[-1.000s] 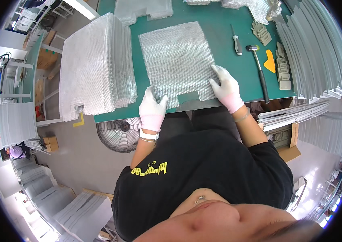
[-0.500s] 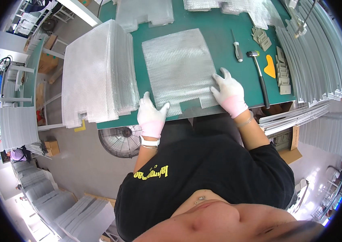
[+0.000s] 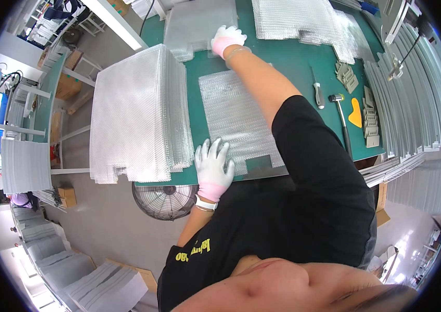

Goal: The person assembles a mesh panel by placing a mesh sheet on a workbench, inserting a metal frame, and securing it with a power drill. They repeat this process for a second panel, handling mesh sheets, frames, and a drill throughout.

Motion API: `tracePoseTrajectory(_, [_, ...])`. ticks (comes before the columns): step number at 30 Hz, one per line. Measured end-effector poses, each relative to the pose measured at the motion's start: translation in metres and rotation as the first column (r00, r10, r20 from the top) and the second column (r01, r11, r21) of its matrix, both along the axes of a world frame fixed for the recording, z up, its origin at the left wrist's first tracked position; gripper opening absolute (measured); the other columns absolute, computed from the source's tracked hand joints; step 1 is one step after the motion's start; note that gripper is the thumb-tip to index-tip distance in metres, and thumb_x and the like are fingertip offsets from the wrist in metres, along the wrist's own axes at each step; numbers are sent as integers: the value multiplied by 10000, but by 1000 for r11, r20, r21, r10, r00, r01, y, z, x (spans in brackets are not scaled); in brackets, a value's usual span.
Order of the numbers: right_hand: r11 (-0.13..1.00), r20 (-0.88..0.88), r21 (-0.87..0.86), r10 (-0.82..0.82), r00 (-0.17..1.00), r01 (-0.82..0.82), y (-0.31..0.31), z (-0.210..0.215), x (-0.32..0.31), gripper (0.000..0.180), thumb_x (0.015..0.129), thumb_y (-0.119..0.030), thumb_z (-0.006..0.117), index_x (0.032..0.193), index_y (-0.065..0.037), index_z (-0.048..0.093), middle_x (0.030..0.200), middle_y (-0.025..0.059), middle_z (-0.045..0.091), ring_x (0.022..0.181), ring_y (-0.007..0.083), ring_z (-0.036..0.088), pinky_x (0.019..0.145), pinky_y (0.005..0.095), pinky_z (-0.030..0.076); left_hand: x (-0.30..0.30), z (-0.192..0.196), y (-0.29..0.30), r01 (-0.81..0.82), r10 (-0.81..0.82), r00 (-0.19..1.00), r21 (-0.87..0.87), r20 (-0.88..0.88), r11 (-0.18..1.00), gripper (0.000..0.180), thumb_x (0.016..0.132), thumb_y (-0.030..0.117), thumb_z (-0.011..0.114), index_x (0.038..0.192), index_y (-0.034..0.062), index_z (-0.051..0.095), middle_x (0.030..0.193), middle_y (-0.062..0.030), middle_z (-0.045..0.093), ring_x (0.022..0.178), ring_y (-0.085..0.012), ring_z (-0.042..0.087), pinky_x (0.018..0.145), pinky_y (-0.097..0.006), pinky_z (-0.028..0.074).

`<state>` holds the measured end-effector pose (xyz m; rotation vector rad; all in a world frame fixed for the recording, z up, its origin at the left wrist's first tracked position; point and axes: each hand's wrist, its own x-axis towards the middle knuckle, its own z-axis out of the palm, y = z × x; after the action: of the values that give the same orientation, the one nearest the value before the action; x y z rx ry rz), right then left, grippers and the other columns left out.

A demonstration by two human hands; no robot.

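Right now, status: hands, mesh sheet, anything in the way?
Left hand spread at left edge of mesh sheet. Right hand at translucent sheets, grip unclear. Mesh sheet flat, partly behind right forearm.

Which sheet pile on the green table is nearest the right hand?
The plain grey pile beyond the tall mesh stack: the right hand is at its near right corner, while that stack and the far-right mesh pile lie farther off.

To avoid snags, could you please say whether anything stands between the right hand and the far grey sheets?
Nothing visible does: the right hand overlaps the right edge of the grey sheets, though contact is unclear.
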<state>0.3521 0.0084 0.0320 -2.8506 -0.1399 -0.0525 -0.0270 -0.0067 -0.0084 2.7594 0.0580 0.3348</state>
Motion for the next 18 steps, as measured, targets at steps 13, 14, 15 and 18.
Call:
tracePoseTrajectory(13, [995, -27, 5, -102, 994, 102, 13, 4, 0, 410, 885, -214, 635, 1275, -107, 568, 1269, 123, 571, 1215, 281, 549, 1043, 561, 383, 1, -1, 0, -3, 4, 999, -13, 46, 1000, 442, 806, 212, 642, 1218, 54, 620, 1324, -170, 534, 1277, -420, 439, 1114, -559, 286])
tracePoseTrajectory(14, [995, -21, 17, -98, 995, 98, 13, 6, -3, 408, 880, -209, 641, 1269, -112, 569, 1262, 118, 573, 1210, 279, 552, 1033, 557, 392, 1, -1, 1, -7, 8, 999, -16, 53, 1000, 442, 805, 212, 642, 1217, 54, 620, 1322, -170, 535, 1273, -421, 441, 1113, -558, 288])
tracePoseTrajectory(15, [994, -6, 32, -109, 994, 109, 13, 8, -6, 405, 878, -201, 642, 1267, -113, 570, 1262, 117, 573, 1218, 278, 549, 1028, 545, 400, 0, -2, 1, -8, 9, 998, -19, 58, 1000, 442, 804, 212, 642, 1217, 54, 620, 1319, -171, 537, 1269, -423, 444, 1112, -557, 290])
tracePoseTrajectory(18, [985, 26, 92, -148, 989, 145, 13, 9, -5, 422, 865, -197, 658, 1270, -119, 566, 1264, 117, 570, 1232, 277, 536, 1022, 530, 411, 1, -2, 0, -7, 8, 998, -16, 65, 1000, 444, 803, 211, 639, 1218, 53, 619, 1316, -171, 539, 1264, -425, 447, 1110, -556, 291])
